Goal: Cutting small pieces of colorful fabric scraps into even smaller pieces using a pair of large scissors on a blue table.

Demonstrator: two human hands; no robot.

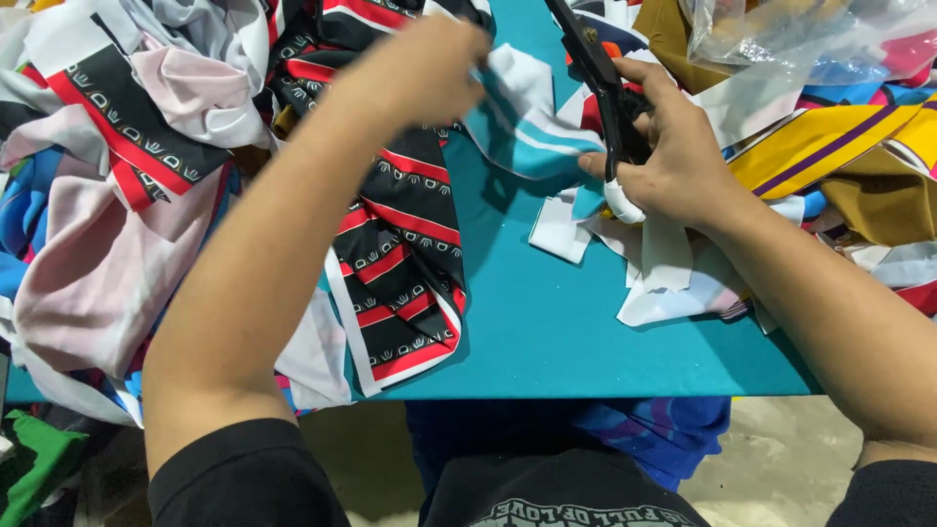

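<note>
My right hand (673, 146) grips the handles of black scissors (597, 73), whose blades point away from me toward the table's far edge. My left hand (425, 68) holds up a teal and white strip of fabric (527, 122) just left of the scissors. The strip stretches between both hands. Under my left forearm lies a black, red and white patterned fabric piece (405, 254), draped to the teal table's (547, 322) near edge.
A big heap of printed fabric pieces (107, 176) covers the table's left side. White offcuts (664, 263) lie under my right hand. Yellow, purple and brown fabric (830, 146) and a clear plastic bag (781, 34) sit at the right rear.
</note>
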